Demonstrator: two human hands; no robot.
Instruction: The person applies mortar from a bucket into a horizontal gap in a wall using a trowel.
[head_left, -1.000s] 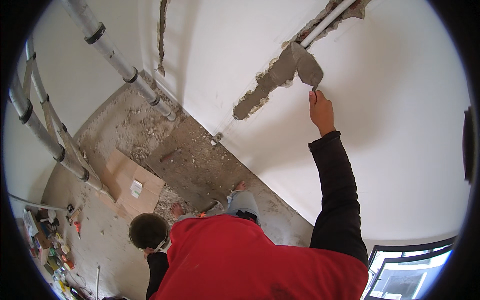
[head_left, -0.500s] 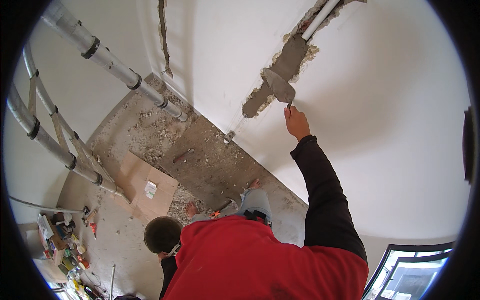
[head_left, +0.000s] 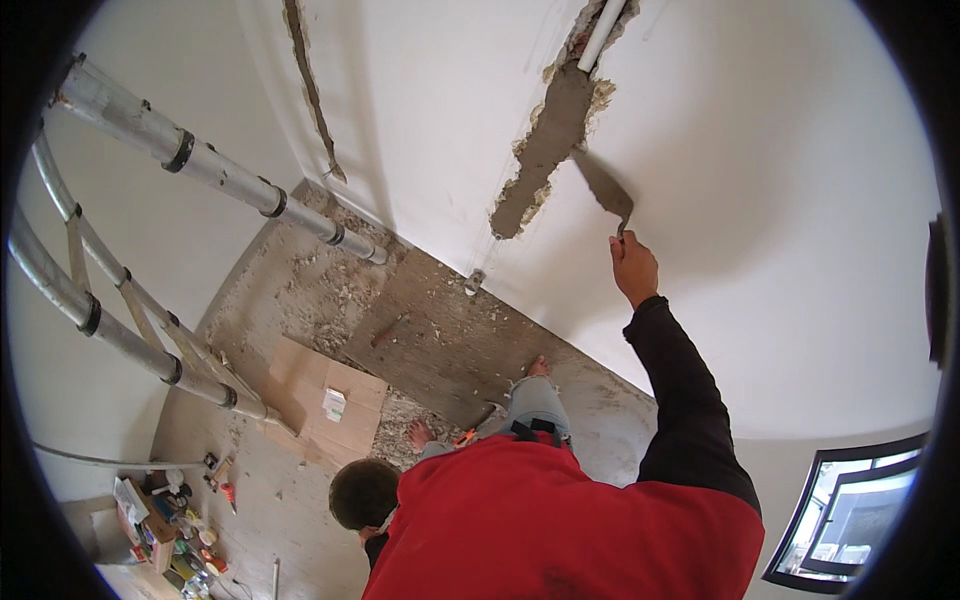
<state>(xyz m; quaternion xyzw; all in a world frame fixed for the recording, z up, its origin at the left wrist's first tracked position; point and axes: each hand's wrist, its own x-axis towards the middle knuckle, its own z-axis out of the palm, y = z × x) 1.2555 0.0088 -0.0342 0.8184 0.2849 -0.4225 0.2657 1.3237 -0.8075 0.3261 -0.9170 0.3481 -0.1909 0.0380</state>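
My right hand (head_left: 635, 269) is closed on the handle of a pointed trowel (head_left: 605, 187). The blade's tip is at the right edge of a wall groove filled with wet grey mortar (head_left: 548, 148). Broken plaster edges line the groove, and a white pipe (head_left: 603, 35) shows in its upper end. Low at my left side, my left hand (head_left: 375, 532) is mostly hidden by my red top. Its visible fingers are at the rim of a round, dark bowl (head_left: 363, 492), which it holds; the contents are too dark to tell.
A telescopic metal ladder (head_left: 225, 178) stands at left. Flattened cardboard (head_left: 325, 400) with a small white box (head_left: 334, 404) lies among rubble. Tools and bottles (head_left: 170, 525) crowd the lower left. Another groove (head_left: 313, 88) runs down the wall; a window (head_left: 850, 515) is at lower right.
The trowel has come off the middle of the mortar to the groove's right edge, its blade turned more edge-on. My right hand has moved right and slightly down. The view has shifted.
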